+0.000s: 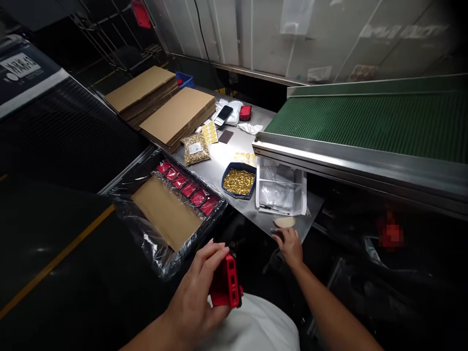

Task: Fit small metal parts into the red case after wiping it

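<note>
My left hand (199, 292) is closed round a red plastic case with black trim (226, 282), held upright near my lap. My right hand (291, 246) reaches to the near edge of the steel table (234, 146), fingers curled at the edge beside a small tan disc (284, 222); whether it grips anything is hidden. A blue bowl of small gold parts (239, 181) and a clear plastic tray of bags (281, 187) stand just beyond that hand.
A plastic-lined box (171, 214) with a row of red cases and a cardboard sheet sits at left. Flat cardboard stacks (177, 117), a bag of gold parts (195, 148), yellow sticker sheets, a phone and another red case lie further back. A green conveyor belt (365, 119) runs at right.
</note>
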The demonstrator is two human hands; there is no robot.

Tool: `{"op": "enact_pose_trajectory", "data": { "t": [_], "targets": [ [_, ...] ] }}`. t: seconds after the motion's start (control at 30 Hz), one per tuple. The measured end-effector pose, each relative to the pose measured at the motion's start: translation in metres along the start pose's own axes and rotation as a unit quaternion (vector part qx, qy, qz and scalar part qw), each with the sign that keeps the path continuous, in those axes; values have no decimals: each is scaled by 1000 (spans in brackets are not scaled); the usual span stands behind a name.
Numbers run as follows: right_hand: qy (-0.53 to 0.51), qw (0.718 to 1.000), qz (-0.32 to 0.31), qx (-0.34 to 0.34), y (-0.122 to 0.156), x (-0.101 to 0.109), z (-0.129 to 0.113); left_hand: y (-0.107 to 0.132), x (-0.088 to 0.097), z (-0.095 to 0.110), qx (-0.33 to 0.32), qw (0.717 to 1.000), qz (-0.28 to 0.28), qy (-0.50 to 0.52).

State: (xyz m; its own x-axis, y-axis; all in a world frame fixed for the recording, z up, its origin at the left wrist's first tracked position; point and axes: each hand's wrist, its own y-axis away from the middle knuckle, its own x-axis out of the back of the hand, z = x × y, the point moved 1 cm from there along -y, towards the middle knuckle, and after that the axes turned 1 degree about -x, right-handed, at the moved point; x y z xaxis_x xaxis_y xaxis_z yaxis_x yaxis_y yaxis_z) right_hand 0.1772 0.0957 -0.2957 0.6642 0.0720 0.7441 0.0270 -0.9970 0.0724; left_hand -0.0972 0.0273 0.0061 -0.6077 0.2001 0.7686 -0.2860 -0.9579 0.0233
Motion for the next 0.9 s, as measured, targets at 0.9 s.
{"op": "enact_pose_trajectory", "data": {
  "t": [0.9],
  "targets": [
    [-415,867,-259,-96,36,123,-364,-12,68,-89,-87,928,-46,359]
  ]
}}
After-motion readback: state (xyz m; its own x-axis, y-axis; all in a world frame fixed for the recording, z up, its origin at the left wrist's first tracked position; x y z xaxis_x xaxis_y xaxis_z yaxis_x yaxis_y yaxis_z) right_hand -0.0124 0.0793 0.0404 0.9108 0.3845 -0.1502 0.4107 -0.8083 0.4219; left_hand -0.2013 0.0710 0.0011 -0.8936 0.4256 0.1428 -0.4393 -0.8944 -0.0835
